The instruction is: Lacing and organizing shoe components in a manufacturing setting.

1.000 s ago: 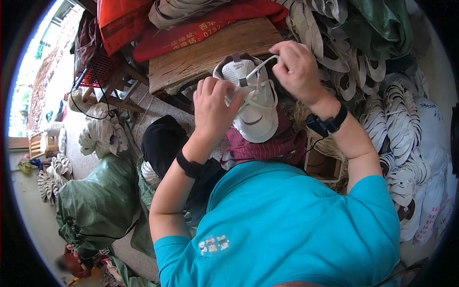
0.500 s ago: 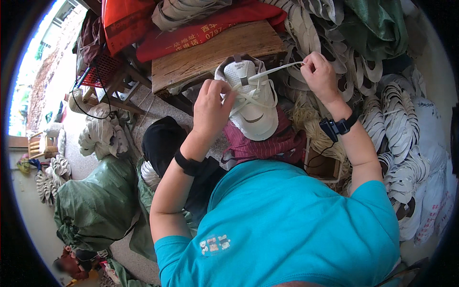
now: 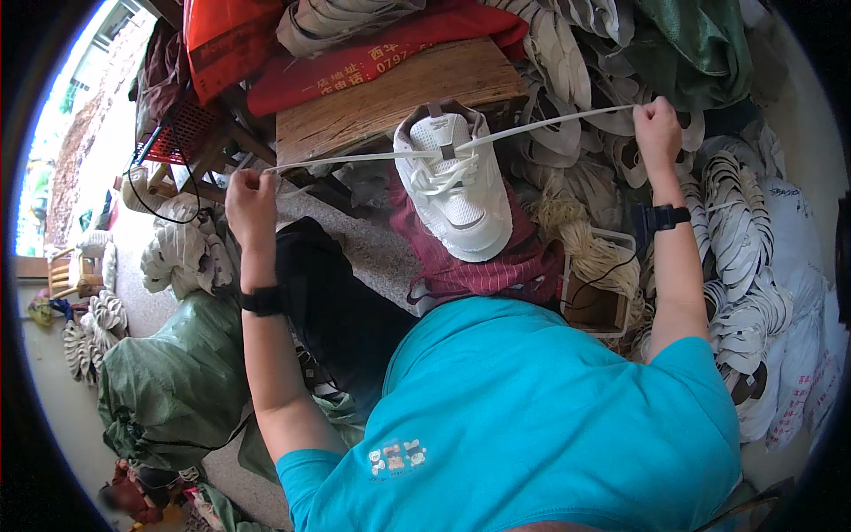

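A white sneaker (image 3: 461, 199) with a brown collar lining rests on a maroon striped cloth (image 3: 496, 277) over my lap, its toe pointing toward me. Its pale shoelace (image 3: 550, 124) is threaded through the eyelets and runs out to both sides, drawn straight. My left hand (image 3: 252, 204) is closed on one lace end, far out to the left. Out to the right, my right hand (image 3: 658, 133) grips the other end in a closed fist. Both hands are well apart from the shoe body, at about the height of its tongue.
A wooden bench (image 3: 399, 93) stands just beyond the shoe, with a red cloth (image 3: 381, 58) on it. Bundled white shoe uppers (image 3: 736, 222) are piled at the right. A bin (image 3: 603, 306) with pale cords sits beside my lap. Green sacks (image 3: 177, 372) lie at the left.
My hands have moved apart, the left one outward to the left and the right one outward to the right. The lace, looped and slack over the shoe before, is now stretched straight.
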